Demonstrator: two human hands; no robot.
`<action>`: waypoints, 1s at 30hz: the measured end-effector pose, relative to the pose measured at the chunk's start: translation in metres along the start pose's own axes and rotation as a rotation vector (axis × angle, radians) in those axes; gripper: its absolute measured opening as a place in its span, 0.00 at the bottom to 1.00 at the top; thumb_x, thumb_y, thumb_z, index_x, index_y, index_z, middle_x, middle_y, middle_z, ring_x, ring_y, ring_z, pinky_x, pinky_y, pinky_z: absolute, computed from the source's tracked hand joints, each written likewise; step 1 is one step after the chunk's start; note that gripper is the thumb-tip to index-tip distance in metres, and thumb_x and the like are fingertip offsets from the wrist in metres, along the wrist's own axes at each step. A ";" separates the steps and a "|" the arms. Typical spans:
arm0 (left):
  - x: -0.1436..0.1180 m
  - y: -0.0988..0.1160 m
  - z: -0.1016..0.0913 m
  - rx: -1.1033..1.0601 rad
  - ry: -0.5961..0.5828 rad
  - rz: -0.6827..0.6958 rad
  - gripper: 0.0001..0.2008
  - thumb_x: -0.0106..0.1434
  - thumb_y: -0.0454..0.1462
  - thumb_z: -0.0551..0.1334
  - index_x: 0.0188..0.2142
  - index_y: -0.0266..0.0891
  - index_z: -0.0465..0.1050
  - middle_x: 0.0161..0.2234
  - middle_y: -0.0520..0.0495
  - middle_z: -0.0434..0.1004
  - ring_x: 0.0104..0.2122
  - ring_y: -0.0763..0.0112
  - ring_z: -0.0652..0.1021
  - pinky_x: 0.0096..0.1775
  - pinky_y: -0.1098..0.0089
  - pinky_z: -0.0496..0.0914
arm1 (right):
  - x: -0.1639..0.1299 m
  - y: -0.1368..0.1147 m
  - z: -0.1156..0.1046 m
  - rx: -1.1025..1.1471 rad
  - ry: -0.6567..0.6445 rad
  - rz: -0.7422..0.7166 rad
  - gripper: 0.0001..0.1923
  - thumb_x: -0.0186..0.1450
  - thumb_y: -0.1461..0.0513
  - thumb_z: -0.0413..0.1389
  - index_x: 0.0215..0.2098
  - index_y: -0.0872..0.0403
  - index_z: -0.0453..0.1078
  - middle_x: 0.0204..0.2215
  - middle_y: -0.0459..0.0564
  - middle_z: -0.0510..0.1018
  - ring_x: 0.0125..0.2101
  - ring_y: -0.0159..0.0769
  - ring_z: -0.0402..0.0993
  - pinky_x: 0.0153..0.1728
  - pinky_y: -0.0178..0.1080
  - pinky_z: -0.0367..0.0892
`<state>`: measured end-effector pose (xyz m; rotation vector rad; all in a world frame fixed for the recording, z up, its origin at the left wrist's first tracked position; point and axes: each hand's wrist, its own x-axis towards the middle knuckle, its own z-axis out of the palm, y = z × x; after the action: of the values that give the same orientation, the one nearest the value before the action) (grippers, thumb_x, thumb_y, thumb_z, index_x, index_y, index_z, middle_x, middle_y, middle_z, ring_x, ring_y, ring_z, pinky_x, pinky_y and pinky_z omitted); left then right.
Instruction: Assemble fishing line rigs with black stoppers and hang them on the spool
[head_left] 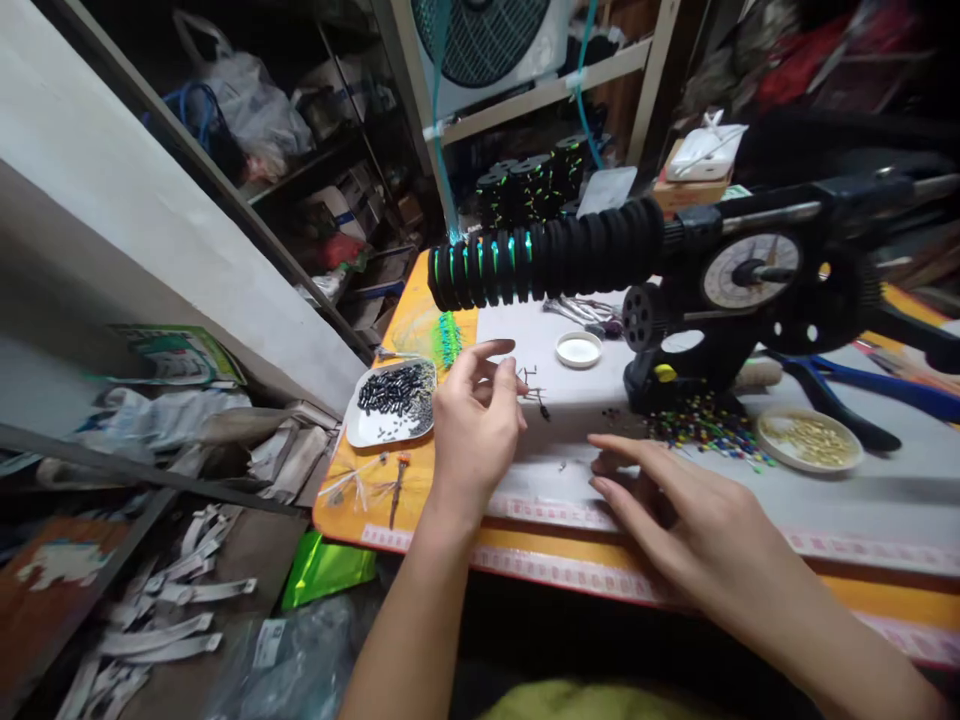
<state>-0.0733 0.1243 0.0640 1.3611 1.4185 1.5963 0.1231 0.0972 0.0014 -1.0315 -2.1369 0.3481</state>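
Observation:
My left hand is raised over the left part of the white work surface, its fingers curled and thumb drawn in. Whatever it may hold is hidden. Thin dark wire-like pieces show just beyond its fingertips; I cannot tell whether they touch. My right hand is low over the surface, index finger and thumb apart, nothing visible between them. A tiny metallic bit lies left of its fingertips. A white dish of small black cylinders and grey bits stands left of my left hand.
A black machine with a ribbed roller reaches across the table's back. Multicoloured beads, a dish of gold-coloured pieces, blue-handled pliers and a round white lid lie around. A measuring tape runs along the front edge.

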 end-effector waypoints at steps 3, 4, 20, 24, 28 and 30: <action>0.006 0.005 0.006 -0.098 0.101 0.084 0.09 0.67 0.41 0.65 0.41 0.38 0.71 0.24 0.56 0.74 0.15 0.81 0.71 0.16 0.79 0.62 | -0.003 0.002 0.003 0.007 0.049 -0.016 0.13 0.73 0.61 0.53 0.55 0.54 0.68 0.41 0.52 0.82 0.33 0.35 0.82 0.34 0.35 0.76; 0.008 0.006 0.008 -0.117 0.109 0.094 0.10 0.66 0.42 0.65 0.40 0.38 0.72 0.24 0.56 0.74 0.14 0.81 0.71 0.16 0.79 0.62 | -0.003 0.003 0.004 0.014 0.061 -0.019 0.13 0.73 0.61 0.53 0.54 0.53 0.68 0.41 0.51 0.82 0.33 0.34 0.82 0.34 0.34 0.76; 0.002 0.011 0.001 -0.032 0.278 0.429 0.05 0.67 0.37 0.66 0.34 0.41 0.77 0.32 0.51 0.69 0.32 0.75 0.72 0.35 0.74 0.68 | -0.005 0.004 0.007 0.001 0.121 -0.062 0.11 0.73 0.63 0.53 0.53 0.54 0.68 0.42 0.53 0.82 0.36 0.33 0.83 0.37 0.32 0.77; -0.025 0.026 -0.011 -0.407 0.032 0.240 0.10 0.71 0.40 0.62 0.32 0.40 0.74 0.30 0.51 0.69 0.34 0.74 0.73 0.41 0.74 0.69 | -0.005 0.002 0.005 0.016 0.122 -0.047 0.11 0.73 0.63 0.54 0.53 0.54 0.69 0.42 0.51 0.82 0.33 0.31 0.82 0.32 0.29 0.75; -0.059 0.025 -0.023 -0.750 -0.320 -0.256 0.12 0.74 0.44 0.56 0.40 0.42 0.73 0.23 0.57 0.66 0.15 0.83 0.59 0.21 0.78 0.58 | -0.008 -0.003 0.001 0.019 0.157 -0.046 0.11 0.72 0.62 0.54 0.53 0.54 0.69 0.38 0.50 0.82 0.28 0.29 0.79 0.32 0.30 0.74; -0.078 0.015 -0.028 -0.732 -0.351 -0.430 0.13 0.73 0.45 0.57 0.49 0.42 0.73 0.24 0.58 0.64 0.15 0.85 0.52 0.19 0.79 0.52 | -0.011 -0.007 -0.001 0.018 0.192 -0.055 0.12 0.72 0.63 0.55 0.54 0.54 0.69 0.37 0.49 0.82 0.27 0.30 0.79 0.32 0.31 0.73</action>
<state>-0.0740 0.0400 0.0580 0.7779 0.7270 1.3066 0.1247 0.0839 0.0004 -0.9542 -1.9825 0.2315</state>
